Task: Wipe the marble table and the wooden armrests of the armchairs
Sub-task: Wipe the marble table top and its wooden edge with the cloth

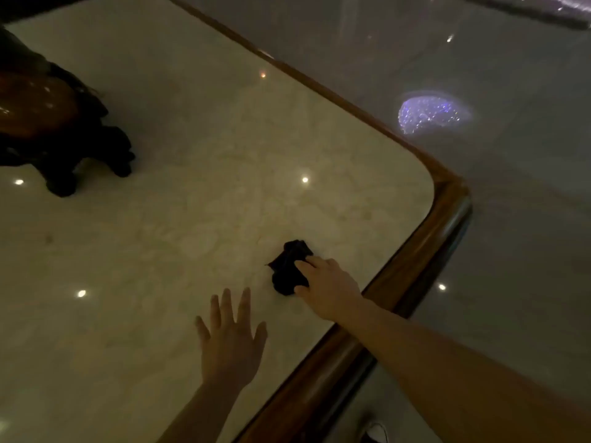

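Marble table (198,193) fills most of the view, its pale polished top bordered by a wooden rim (447,215) that rounds a corner at the right. We press a dark cloth (287,266) onto the marble with our right hand (329,289) — fingers closed over the bunched fabric, near the rim and just short of that corner. Our left hand (230,340) is open, fingers spread, holding nothing; whether it rests on the stone or hovers just above it, we cannot tell.

Risks from this position:

- The cloth is wadded small, so each pass likely covers a narrow strip. Streaks or missed bands are probable, and the dim light makes them hard to check.
- A dark carved ornament (54,123) stands on the far left of the top, well apart from the cloth. A long sweep toward it could knock or shift it — we judge it heavy and likely fragile.
- If the left palm bears on the polished stone, it may leave prints on the surface.
- A stroke running off the right edge could drag the cloth over the rim and drop it to the glossy floor (495,187).

No armchairs are in view.
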